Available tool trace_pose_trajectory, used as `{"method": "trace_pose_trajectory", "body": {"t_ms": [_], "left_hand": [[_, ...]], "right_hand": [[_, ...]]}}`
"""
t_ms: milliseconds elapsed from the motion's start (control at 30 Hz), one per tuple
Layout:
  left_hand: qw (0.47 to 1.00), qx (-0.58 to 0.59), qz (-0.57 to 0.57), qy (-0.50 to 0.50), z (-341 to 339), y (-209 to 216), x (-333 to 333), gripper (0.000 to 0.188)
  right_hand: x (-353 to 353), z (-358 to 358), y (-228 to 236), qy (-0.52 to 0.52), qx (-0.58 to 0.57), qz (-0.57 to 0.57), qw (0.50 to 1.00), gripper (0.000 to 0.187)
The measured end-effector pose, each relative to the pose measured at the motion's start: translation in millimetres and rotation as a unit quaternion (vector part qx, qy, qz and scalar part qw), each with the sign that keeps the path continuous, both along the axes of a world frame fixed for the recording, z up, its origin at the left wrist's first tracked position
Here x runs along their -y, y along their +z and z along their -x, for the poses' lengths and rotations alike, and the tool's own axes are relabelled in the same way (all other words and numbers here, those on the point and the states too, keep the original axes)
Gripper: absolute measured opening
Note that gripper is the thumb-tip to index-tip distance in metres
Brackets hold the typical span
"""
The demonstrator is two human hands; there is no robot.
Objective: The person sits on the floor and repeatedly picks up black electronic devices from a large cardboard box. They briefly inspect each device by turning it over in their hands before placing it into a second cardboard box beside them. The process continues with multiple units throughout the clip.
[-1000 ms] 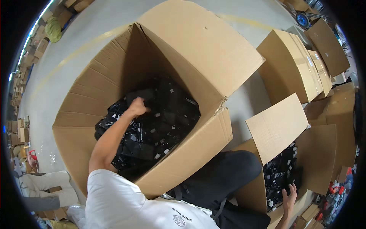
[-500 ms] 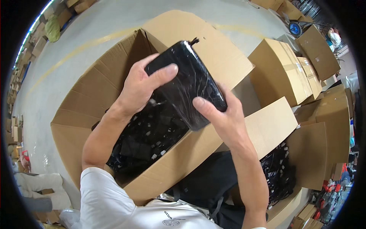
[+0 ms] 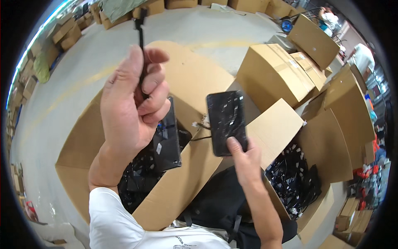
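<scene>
My left hand (image 3: 130, 99) is raised over the large open carton (image 3: 78, 149), its fingers closed on a short black cable (image 3: 141, 37) with a plug-like end pointing up. My right hand (image 3: 246, 162) grips the lower end of a flat black rectangular device (image 3: 226, 120), thumb on its face. Shiny clear film seems to cover the device. Dark leads (image 3: 202, 132) stick out from its left side. Beneath my left hand, a second flat black device (image 3: 168, 145) rests inside the carton, on a heap of black pieces (image 3: 137, 178).
On my right stands another open carton (image 3: 331, 141) holding tangled black cables (image 3: 294, 178). Closed cartons (image 3: 275, 72) sit beyond. A black bag or cloth (image 3: 219, 199) lies against my body. Carton flaps (image 3: 275, 133) stick out between the two boxes. People are in the far right background.
My hands have moved apart. My left hand has let go of the wrapped device and lifted a black cable; my right hand keeps a device, lower down. A second device now shows in the carton.
</scene>
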State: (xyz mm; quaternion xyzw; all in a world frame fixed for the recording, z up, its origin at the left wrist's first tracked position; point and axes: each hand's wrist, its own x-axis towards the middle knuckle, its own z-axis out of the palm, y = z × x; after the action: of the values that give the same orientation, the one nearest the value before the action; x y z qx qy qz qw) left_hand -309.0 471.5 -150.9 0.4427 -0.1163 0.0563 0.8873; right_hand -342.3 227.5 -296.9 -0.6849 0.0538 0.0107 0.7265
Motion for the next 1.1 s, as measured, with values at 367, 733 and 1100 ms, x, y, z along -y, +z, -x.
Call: {"method": "trace_pose_trajectory", "body": {"t_ms": [367,733,1100], "left_hand": [[0.839,0.342,-0.413,-0.095,-7,-22,166,0.074],[0.466,0.533,-0.687,-0.165,61,-37,126,0.085],[0.874,0.181,-0.451,-0.013,0,-40,117,0.035]], "right_hand": [[-6,47,-23,0.031,-0.046,-0.356,0.933,0.021],[52,98,-39,0.112,-0.02,-0.293,0.949,0.025],[139,123,2,0.049,-0.041,-0.085,0.994,0.034]]}}
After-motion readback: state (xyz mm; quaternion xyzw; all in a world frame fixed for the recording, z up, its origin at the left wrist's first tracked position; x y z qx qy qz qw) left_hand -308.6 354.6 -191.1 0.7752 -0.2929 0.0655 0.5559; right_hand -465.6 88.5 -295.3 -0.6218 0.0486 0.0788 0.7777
